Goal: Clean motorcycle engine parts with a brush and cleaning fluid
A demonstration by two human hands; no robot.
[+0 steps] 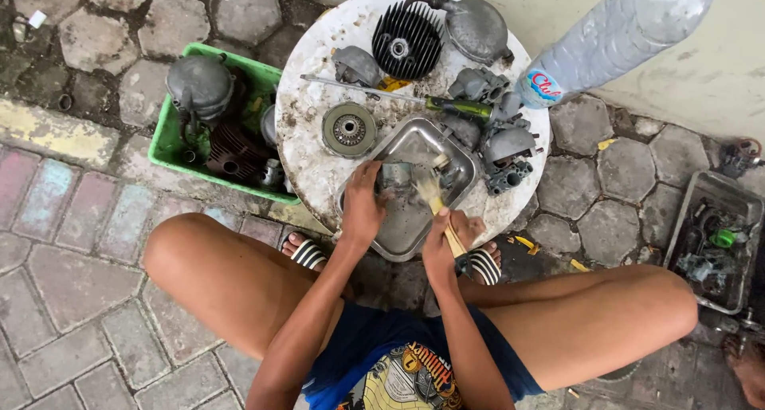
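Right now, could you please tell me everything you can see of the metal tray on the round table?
The tray is shallow, rectangular with rounded corners, of dull grey metal, and looks wet. It sits askew at the near edge of the table. The left hand holds a small grey part in it; the right hand holds a brush over it.

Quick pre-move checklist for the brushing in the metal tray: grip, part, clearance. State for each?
1. Right hand grips the brush: ok.
2. Left hand steadies the small metal part: ok.
3. Part sits inside the metal tray: ok.
4. Tray fully on the round table: not ok, its near corner overhangs.
5. Liquid in the tray: cannot tell.
6. Plastic bottle clear of both hands: ok.
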